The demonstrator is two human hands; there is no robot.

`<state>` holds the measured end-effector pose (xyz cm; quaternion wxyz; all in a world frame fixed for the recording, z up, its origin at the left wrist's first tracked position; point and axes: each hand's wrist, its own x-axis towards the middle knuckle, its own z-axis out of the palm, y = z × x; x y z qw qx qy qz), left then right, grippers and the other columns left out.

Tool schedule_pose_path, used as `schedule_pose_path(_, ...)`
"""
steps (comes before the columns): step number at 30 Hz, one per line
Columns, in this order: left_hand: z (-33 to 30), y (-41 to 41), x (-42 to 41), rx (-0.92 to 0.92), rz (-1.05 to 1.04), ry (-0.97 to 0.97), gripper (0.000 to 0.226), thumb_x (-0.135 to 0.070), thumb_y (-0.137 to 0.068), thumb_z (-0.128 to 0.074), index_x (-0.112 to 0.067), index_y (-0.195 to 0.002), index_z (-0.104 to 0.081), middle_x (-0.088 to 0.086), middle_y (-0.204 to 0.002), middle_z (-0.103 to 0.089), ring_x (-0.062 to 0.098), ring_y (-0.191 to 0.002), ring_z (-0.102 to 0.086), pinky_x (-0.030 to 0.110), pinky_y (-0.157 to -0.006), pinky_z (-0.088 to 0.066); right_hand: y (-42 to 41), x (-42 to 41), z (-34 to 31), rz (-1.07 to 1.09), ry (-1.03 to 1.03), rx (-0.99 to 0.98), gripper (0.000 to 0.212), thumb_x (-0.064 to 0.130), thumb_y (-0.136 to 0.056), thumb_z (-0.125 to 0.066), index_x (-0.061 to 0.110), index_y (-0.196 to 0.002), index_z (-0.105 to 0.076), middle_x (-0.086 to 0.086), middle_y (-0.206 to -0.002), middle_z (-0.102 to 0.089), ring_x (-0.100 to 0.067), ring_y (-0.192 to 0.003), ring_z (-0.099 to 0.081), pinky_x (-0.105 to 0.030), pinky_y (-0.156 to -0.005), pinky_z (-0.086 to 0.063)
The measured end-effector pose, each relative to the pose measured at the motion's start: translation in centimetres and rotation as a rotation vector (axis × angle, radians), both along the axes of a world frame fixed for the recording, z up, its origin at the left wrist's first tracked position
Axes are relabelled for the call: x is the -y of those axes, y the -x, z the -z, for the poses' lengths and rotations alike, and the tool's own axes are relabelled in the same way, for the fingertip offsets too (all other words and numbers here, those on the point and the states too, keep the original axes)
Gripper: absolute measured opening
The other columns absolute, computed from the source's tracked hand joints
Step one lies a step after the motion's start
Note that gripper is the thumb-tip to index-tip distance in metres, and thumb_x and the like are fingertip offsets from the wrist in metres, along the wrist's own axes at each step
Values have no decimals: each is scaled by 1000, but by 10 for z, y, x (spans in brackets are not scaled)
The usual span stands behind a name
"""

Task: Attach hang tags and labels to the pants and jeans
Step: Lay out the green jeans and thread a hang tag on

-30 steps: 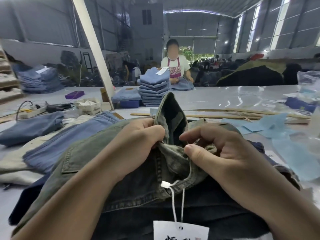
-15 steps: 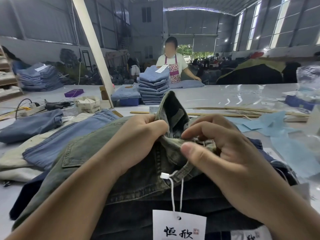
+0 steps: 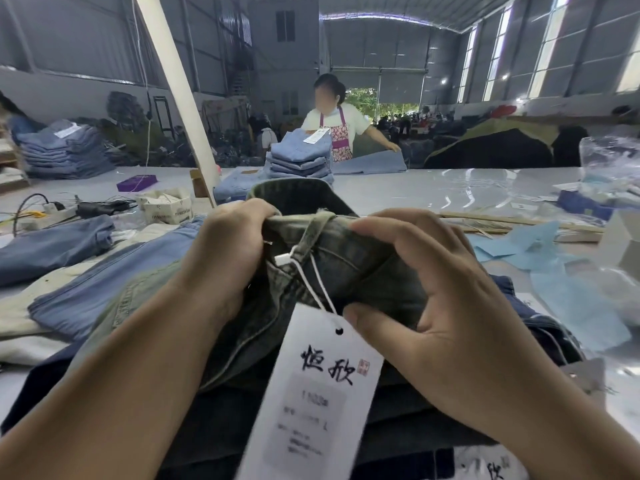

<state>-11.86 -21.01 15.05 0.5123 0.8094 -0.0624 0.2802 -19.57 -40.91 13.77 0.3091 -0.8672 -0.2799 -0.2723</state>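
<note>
Dark green-grey jeans (image 3: pixel 349 268) are lifted in front of me by the waistband. My left hand (image 3: pixel 225 251) grips the waistband's left side, fingers curled over its top edge. My right hand (image 3: pixel 426 282) holds the right side, fingers over the top and thumb underneath. Between them runs a belt loop (image 3: pixel 313 233), and a white string with a small plastic clasp (image 3: pixel 282 259) hangs from it. A white hang tag (image 3: pixel 311 393) with black characters dangles on that string toward me. More dark jeans lie beneath.
Blue jeans (image 3: pixel 90 296) and pale fabric lie on the table to my left. A small box (image 3: pixel 166 206), cables and a power strip (image 3: pixel 45 216) sit behind them. Light blue sheets (image 3: pixel 554 275) and wooden sticks lie right. A person (image 3: pixel 339 129) folds jeans by a stack (image 3: pixel 299 157) across the table.
Both hands raised the waistband and spread it flat between them. The hang tag swung up and closer, now fully in view. The person opposite reached out to the side.
</note>
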Motion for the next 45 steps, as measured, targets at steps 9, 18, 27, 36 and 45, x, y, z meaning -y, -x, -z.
schedule_pose_path(9,-4,24,1,-317,563,-30,42,-76,-74,-59,-40,-92,-71,-12,-88,-73,6,-84,-70,39,-80,-51,-11,-7,-3,110,-11,21,42,34,-80,-72,36,-117,-53,23,-107,-51,-6,-100,-47,-29,-83,-41)
schedule_pose_path(18,-14,24,-17,-365,434,245,18,-19,-77,-72,-17,-59,-76,10,-67,-73,22,-53,-70,22,-46,-53,-34,-17,-18,181,-173,37,43,28,-81,-76,27,-119,-56,16,-108,-46,1,-94,-52,-9,-78,-41)
schedule_pose_path(27,-9,23,-14,-392,404,343,22,-30,-76,-73,-11,-65,-77,16,-68,-72,25,-50,-68,27,-47,-54,-22,-17,-17,-46,-59,-237,33,67,-83,-49,37,-93,-59,23,-73,-69,3,-53,-64,-16,-39,-47)
schedule_pose_path(36,-4,33,10,-146,293,12,72,-88,-71,-37,-29,-103,-61,1,-91,-71,11,-83,-68,42,-78,-53,-30,-13,-13,41,-71,-203,18,22,-79,-75,30,-76,-58,21,-74,-64,2,-61,-58,-9,-54,-43)
schedule_pose_path(45,-1,48,1,147,372,-290,39,-70,-80,-45,-32,-71,-50,-10,-59,-47,4,-54,-42,20,-50,-32,-23,-1,-16,-19,-247,-208,17,20,-74,-53,20,-58,-54,10,-44,-37,-8,-42,-32,-21,-40,-26)
